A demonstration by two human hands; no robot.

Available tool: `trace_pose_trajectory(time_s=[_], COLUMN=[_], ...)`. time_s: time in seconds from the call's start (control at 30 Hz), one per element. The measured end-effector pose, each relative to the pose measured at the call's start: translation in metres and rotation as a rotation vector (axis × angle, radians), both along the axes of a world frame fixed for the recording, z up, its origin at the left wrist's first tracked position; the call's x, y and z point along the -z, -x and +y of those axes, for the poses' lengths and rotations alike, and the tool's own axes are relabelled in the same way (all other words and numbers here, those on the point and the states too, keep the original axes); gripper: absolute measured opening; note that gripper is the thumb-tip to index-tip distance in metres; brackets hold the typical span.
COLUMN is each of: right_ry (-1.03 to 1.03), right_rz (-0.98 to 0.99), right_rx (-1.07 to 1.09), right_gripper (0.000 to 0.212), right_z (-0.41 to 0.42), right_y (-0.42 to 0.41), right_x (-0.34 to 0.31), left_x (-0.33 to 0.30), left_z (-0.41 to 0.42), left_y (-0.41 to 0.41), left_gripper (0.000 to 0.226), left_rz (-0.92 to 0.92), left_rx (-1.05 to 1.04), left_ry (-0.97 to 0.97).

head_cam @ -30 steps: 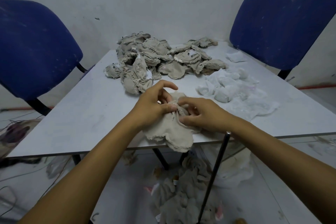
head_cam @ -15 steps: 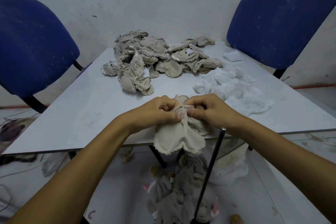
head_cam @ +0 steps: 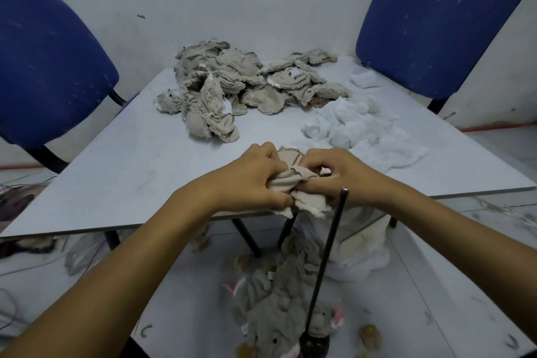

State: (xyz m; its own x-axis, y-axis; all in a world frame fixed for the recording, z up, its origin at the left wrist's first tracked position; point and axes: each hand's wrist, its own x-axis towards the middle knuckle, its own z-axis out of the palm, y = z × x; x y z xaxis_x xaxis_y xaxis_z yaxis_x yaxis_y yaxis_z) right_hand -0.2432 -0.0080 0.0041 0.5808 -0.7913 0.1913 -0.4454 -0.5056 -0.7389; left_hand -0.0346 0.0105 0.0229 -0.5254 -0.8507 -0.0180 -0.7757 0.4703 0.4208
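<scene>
The beige plush skin sits bunched at the near edge of the tabletop, just left of the top of the upright metal rod, with its frayed hem hanging over the edge. The left hand and the right hand each have a grip clamped on the cloth, fingertips meeting at its middle. Beyond the rod lies a pile of skins; its white tags are too small to read.
</scene>
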Motion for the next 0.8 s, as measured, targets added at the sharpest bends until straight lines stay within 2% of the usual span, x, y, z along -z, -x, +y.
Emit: trace_pose_trajectory(time_s=[0.03,0.13,0.23,0.3,0.4,0.57,0.67,0.8], right_ry=[-0.005,0.073,0.350,0.576,0.743,1.020,1.088,1.015], right_rz=[0.033,0.172,0.286,0.265,0.166,0.144,0.127,0.061], right_rx=[-0.027,-0.098,-0.060,0.029,0.116,0.241,0.236,0.228], right_gripper=[0.005,0.008,0.022,0.023,0.025,0.025,0.026,0.021], right_z=[0.001,0.008,0.019,0.028,0.039,0.056,0.065,0.065], right_y=[0.003,0.017,0.032,0.036,0.040,0.042,0.040,0.041], right_x=[-0.002,-0.008,-0.012,-0.016,-0.029,-0.026,-0.007,0.016], left_x=[0.001,0.006,0.008,0.005,-0.006,-0.013,-0.003,0.017], left_z=[0.002,0.007,0.013,0.018,0.024,0.034,0.040,0.046], left_y=[0.000,0.005,0.016,0.027,0.038,0.045,0.049,0.054], left_gripper=[0.024,0.026,0.015,0.020,0.028,0.035,0.030,0.017], left_rz=[-0.040,-0.021,0.116,0.226,0.323,0.276,0.229,0.288], left_rx=[0.029,0.065,0.086,0.084,0.124,0.222,0.275,0.240], left_ry=[0.078,0.301,0.435,0.504,0.652,0.963,1.003,0.905])
